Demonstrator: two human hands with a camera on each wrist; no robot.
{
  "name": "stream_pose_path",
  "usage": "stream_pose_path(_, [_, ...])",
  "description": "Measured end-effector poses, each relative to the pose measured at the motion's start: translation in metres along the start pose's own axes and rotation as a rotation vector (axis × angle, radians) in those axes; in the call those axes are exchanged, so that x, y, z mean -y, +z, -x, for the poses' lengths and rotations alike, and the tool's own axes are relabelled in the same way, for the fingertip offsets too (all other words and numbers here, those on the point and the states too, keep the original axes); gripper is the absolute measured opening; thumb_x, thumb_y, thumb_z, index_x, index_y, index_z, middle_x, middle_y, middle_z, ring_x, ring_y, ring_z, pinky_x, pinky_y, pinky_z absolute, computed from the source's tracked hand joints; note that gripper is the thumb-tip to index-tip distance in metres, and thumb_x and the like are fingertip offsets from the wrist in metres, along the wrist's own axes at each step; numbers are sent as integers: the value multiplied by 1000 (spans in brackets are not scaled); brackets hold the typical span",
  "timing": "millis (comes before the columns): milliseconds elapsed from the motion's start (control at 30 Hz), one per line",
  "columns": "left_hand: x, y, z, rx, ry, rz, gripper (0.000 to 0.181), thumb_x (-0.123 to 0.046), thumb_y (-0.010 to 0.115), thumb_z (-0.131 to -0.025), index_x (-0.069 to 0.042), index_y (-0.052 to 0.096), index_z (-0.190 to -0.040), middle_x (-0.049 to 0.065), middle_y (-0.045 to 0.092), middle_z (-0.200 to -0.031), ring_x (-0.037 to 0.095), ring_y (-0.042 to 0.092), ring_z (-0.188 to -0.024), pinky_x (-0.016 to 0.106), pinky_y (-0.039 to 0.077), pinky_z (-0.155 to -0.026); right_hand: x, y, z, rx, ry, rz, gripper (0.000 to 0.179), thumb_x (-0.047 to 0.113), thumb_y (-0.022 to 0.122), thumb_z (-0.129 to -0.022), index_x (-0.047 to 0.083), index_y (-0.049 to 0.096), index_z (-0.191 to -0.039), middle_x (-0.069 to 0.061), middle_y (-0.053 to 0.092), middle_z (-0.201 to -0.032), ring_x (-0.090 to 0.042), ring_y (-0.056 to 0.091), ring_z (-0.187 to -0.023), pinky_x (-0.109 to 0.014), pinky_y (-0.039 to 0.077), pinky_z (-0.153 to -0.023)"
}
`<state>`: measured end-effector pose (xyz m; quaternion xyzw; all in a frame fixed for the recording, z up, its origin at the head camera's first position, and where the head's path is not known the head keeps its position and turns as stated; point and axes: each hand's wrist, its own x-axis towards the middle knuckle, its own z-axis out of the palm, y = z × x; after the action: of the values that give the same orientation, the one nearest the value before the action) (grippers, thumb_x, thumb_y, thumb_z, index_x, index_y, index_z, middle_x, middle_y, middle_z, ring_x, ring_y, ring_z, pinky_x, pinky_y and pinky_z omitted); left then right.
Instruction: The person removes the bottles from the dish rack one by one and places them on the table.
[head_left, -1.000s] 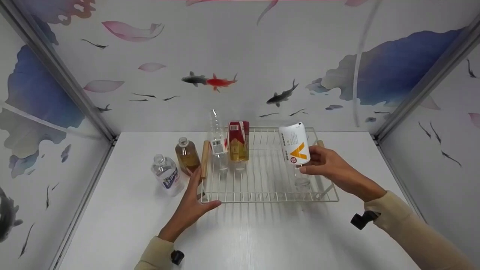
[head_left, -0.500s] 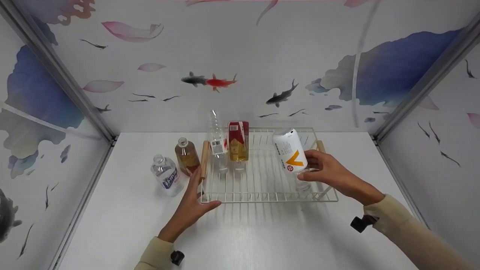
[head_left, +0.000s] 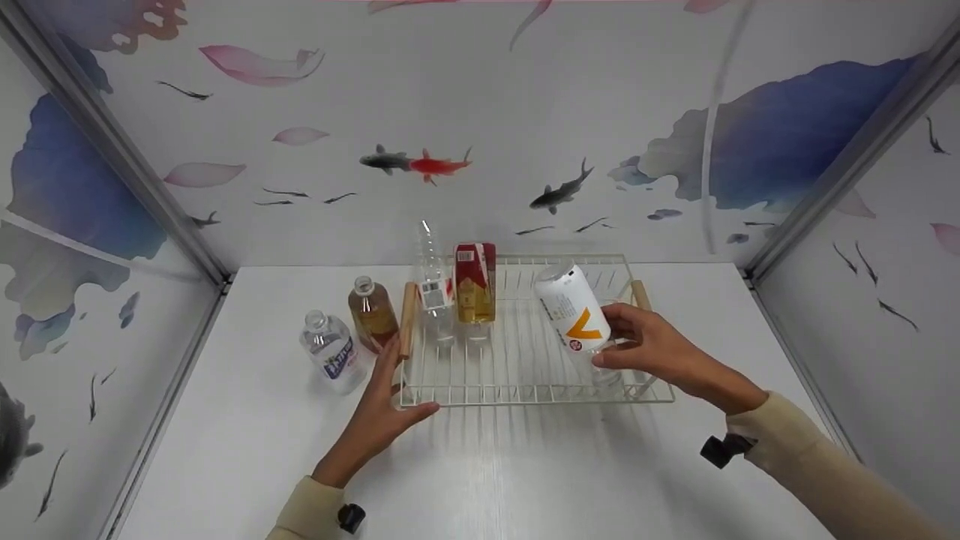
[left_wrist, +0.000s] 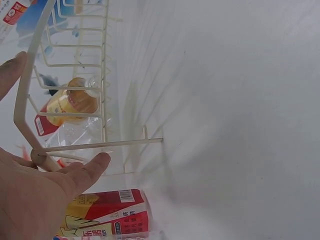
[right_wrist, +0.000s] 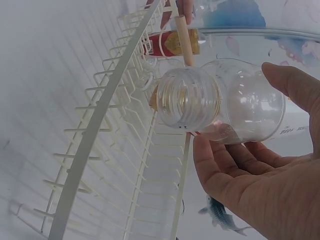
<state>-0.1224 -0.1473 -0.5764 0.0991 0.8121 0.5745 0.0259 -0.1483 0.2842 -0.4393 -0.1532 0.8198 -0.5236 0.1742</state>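
In the head view, my right hand [head_left: 637,337] holds a clear plastic bottle with a white label [head_left: 574,307] between thumb and fingers, over the right part of a white wire rack [head_left: 525,404]. The bottle tilts, its base toward the back. In the right wrist view its uncapped neck [right_wrist: 187,100] faces the camera. My left hand [head_left: 375,409] touches the rack's front left corner, thumb along the front wire and fingers by the wooden handle [head_left: 409,319]. Inside the rack's left side lie a slim clear bottle [head_left: 435,292] and a bottle with a red and gold label [head_left: 475,289].
Left of the rack stand an amber bottle [head_left: 373,311] and a clear bottle with a purple and white label [head_left: 331,356], both uncapped. A second wooden handle [head_left: 640,294] is at the rack's right end. Printed wall panels [head_left: 480,90] enclose the white table [head_left: 480,472].
My right hand has lowered slightly toward the front, and the white-labelled bottle has tilted, its base swinging left and down. My left hand stays at the rack's corner.
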Motion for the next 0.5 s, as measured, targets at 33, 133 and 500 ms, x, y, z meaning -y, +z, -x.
stream_pose_path(33, [0, 0, 0, -1, 4, -5, 131, -38, 99, -84, -22, 11, -179, 12, 11, -184, 42, 28, -164, 68, 38, -124, 0, 0, 0, 1, 0, 3, 72, 17, 86, -97, -2, 51, -156, -19, 65, -144, -36, 67, -130, -36, 61, -100])
stream_pose_path(133, [-2, -2, 2, -3, 16, -34, 128, -32, 98, -86, -16, 11, -178, 14, 10, -184, 43, 22, -166, 67, 36, -126, 0, 1, 1, 8, -3, 2, 72, 18, 87, -96, -1, 51, -156, -18, 65, -144, -36, 66, -130, -35, 61, -101])
stream_pose_path(500, [-14, -8, 4, 11, 20, -88, 127, -33, 97, -88, -8, 10, -177, 18, 6, -184, 43, 15, -168, 62, 35, -129, -1, 5, 2, 33, -31, 14, 70, 18, 86, -97, -1, 52, -155, -19, 65, -143, -39, 66, -130, -35, 62, -102])
